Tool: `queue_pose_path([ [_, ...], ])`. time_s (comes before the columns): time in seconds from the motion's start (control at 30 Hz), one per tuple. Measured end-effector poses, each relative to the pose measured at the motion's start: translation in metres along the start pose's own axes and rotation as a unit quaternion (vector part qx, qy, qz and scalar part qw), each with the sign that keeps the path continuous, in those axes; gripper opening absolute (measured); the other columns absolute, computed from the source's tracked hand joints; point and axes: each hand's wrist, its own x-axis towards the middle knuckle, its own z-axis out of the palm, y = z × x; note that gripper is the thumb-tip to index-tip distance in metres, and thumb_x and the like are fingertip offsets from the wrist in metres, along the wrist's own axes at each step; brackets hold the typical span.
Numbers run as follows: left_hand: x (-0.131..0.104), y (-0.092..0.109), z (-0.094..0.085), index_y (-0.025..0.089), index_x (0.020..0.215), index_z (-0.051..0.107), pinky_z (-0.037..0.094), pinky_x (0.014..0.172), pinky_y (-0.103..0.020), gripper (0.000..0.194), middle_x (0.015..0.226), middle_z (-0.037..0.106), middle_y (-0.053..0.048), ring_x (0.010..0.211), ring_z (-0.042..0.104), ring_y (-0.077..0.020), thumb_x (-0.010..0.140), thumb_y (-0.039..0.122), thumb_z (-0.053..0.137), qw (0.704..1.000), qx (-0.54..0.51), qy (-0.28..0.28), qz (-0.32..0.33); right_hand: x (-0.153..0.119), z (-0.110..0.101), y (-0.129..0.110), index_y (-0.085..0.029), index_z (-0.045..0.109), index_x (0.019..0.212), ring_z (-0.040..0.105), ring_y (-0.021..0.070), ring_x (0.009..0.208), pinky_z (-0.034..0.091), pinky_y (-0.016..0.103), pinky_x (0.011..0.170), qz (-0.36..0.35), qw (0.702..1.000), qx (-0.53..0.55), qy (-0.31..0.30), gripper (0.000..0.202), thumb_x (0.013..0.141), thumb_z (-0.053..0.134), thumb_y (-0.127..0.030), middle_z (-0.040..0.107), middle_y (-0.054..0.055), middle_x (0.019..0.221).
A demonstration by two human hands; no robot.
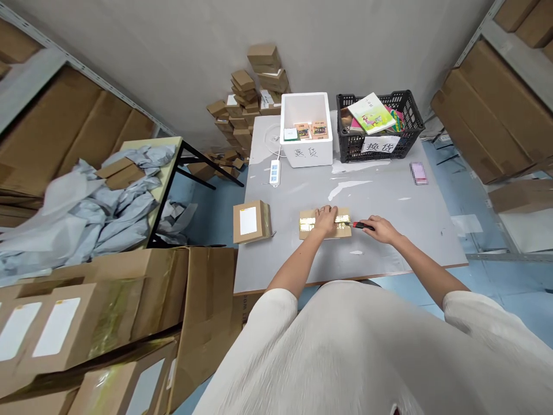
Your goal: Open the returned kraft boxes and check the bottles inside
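A small cardboard box (307, 225) with shiny tape along its middle lies flat on the grey table (294, 259). My left hand (325, 220) rests on top of this box, its fingers spread at least in part and pressing on the tape. My right hand (380, 229) is closed around a red and black utility knife (362, 226). The knife's tip meets the right end of the taped box. To the left stands another cardboard box (248, 221) with a white label.
At the table's back are a white foam box (306, 154) and a black crate (411, 110) with books. A power strip (275, 173) lies left, a pink item (419, 173) right. Large cartons (211, 323) stand at the lower left; grey bags (86, 213) cover a side table.
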Motion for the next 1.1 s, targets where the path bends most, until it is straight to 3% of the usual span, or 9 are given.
queue_pose_path([
  [0.1,0.000,-0.002,0.000,0.025,0.151,0.049,0.029,0.125,-0.057,0.054,0.148,0.057,-0.018,0.145,0.050,-0.0359,0.098,0.027,0.061,1.000,-0.004,-0.002,0.020,0.004,0.003,0.004,-0.030,0.069,0.151,0.065,0.0317,0.110,0.050,0.042,0.100,0.000,1.000,-0.006,-0.005,0.049,0.107,0.054,-0.045,0.071,0.014,0.118],
  [0.27,-0.008,-0.005,0.011,0.022,0.167,0.036,0.023,0.130,-0.065,0.061,0.166,0.046,-0.021,0.161,0.034,-0.0380,0.107,0.030,0.042,0.999,-0.012,0.017,0.040,0.007,0.006,0.007,-0.031,0.068,0.153,0.065,0.0314,0.111,0.051,0.041,0.101,-0.001,1.000,0.017,-0.009,0.050,0.106,0.056,-0.044,0.071,0.013,0.117],
  [0.63,-0.017,-0.005,0.033,0.018,0.170,0.033,0.013,0.136,-0.064,0.062,0.174,0.039,-0.020,0.169,0.023,-0.0350,0.110,0.031,0.033,0.998,-0.006,0.060,0.029,0.009,0.030,0.010,-0.028,0.067,0.153,0.062,0.0324,0.116,0.049,0.043,0.106,0.023,0.998,0.018,0.047,0.051,0.108,0.051,-0.045,0.070,0.015,0.123],
  [0.73,-0.020,-0.005,0.033,0.019,0.170,0.034,0.012,0.136,-0.063,0.061,0.174,0.040,-0.020,0.168,0.024,-0.0342,0.110,0.031,0.033,0.997,-0.002,0.066,0.028,0.009,0.024,0.021,-0.028,0.068,0.151,0.061,0.0336,0.115,0.048,0.044,0.106,0.024,0.998,0.002,0.050,0.051,0.107,0.052,-0.047,0.070,0.015,0.124],
  [0.87,-0.028,-0.004,0.033,0.022,0.170,0.033,0.011,0.136,-0.064,0.062,0.175,0.040,-0.020,0.169,0.024,-0.0344,0.109,0.033,0.038,0.997,-0.003,0.070,0.037,0.005,0.004,0.044,-0.025,0.066,0.153,0.061,0.0353,0.117,0.049,0.045,0.104,0.112,0.986,0.027,0.116,0.054,0.107,0.048,-0.046,0.069,0.016,0.122],
  [0.93,-0.031,-0.004,0.034,0.022,0.171,0.033,0.012,0.136,-0.065,0.064,0.175,0.038,-0.020,0.169,0.024,-0.0350,0.109,0.033,0.040,0.997,-0.006,0.071,0.041,0.003,-0.004,0.053,-0.025,0.066,0.152,0.060,0.0360,0.120,0.049,0.045,0.105,0.124,0.985,0.040,0.116,0.054,0.104,0.053,-0.047,0.069,0.016,0.124],
  [1.1,-0.031,-0.001,0.035,0.021,0.171,0.033,0.013,0.136,-0.065,0.066,0.177,0.035,-0.019,0.169,0.022,-0.0351,0.107,0.032,0.041,0.997,-0.025,0.072,0.025,0.007,-0.002,0.050,-0.023,0.070,0.142,0.061,0.0351,0.123,0.049,0.046,0.107,0.138,0.980,0.076,0.123,0.050,0.099,0.060,-0.045,0.071,0.015,0.127],
])
